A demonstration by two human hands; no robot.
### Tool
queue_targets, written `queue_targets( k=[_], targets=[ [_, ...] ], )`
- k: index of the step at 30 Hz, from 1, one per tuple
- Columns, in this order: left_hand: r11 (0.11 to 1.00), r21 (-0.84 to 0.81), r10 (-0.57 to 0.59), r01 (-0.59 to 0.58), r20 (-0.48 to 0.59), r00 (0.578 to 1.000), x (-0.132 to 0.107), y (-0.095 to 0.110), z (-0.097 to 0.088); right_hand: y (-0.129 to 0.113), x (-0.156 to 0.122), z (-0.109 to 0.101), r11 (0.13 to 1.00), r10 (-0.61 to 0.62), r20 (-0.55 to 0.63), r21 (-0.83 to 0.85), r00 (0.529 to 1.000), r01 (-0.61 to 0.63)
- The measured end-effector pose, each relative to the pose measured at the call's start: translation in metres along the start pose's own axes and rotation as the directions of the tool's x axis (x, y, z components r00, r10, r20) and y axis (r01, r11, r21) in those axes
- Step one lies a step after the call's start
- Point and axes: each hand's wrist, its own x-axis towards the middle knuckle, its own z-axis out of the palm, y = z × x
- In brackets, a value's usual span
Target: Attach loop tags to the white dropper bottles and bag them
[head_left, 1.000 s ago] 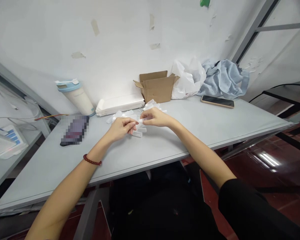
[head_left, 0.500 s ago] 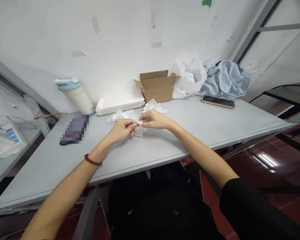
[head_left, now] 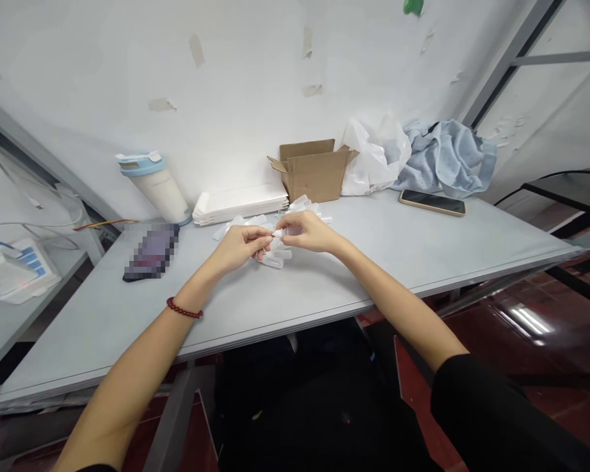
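Observation:
My left hand [head_left: 238,246] and my right hand [head_left: 305,231] meet over the middle of the grey table [head_left: 423,246]. Both pinch a small clear plastic tube [head_left: 275,235] between their fingertips. The left wrist wears a red bead bracelet [head_left: 183,309]. Under and behind the hands lies a scatter of several similar clear plastic tubes [head_left: 248,221], some touching the table just below my fingers.
A stack of white trays [head_left: 240,202], an open cardboard box [head_left: 314,170], a white plastic bag [head_left: 376,160] and a blue cloth [head_left: 447,157] line the wall. A phone [head_left: 432,202] lies at right, a dark pixelated item [head_left: 152,251] and a blue-lidded tumbler [head_left: 155,187] at left.
The hands have stayed together on the small tube, with only slight finger movement. The view has shifted a little.

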Motion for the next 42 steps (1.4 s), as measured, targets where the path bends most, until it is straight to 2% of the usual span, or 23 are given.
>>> queue_targets(
  k=[4, 13, 20, 28, 42],
  targets=[
    [0.999, -0.02, -0.051, 0.051, -0.018, 0.999, -0.001, 0.001, -0.003, 0.0, 0.0, 0.0, 1.0, -0.01, -0.014, 0.009, 1.0, 0.01],
    [0.999, 0.037, 0.001, 0.002, -0.085, 0.996, -0.002, 0.007, -0.005, 0.0, 0.0, -0.006, 0.999, 0.037, 0.024, 0.02, 0.999, -0.037],
    [0.999, -0.037, -0.013, 0.007, -0.163, 0.987, -0.003, 0.007, -0.005, 0.001, 0.001, -0.004, 0.998, 0.057, 0.006, 0.021, 0.998, -0.058],
    [0.998, -0.05, -0.033, 0.026, -0.161, 0.986, -0.004, 0.007, 0.003, 0.008, 0.002, 0.003, 0.998, 0.066, 0.036, -0.015, 0.997, -0.066],
    [0.995, -0.097, -0.043, 0.031, -0.125, 0.991, -0.003, 0.001, 0.002, 0.006, 0.001, 0.003, 0.999, 0.047, 0.053, -0.022, 0.997, -0.046]
  ],
)
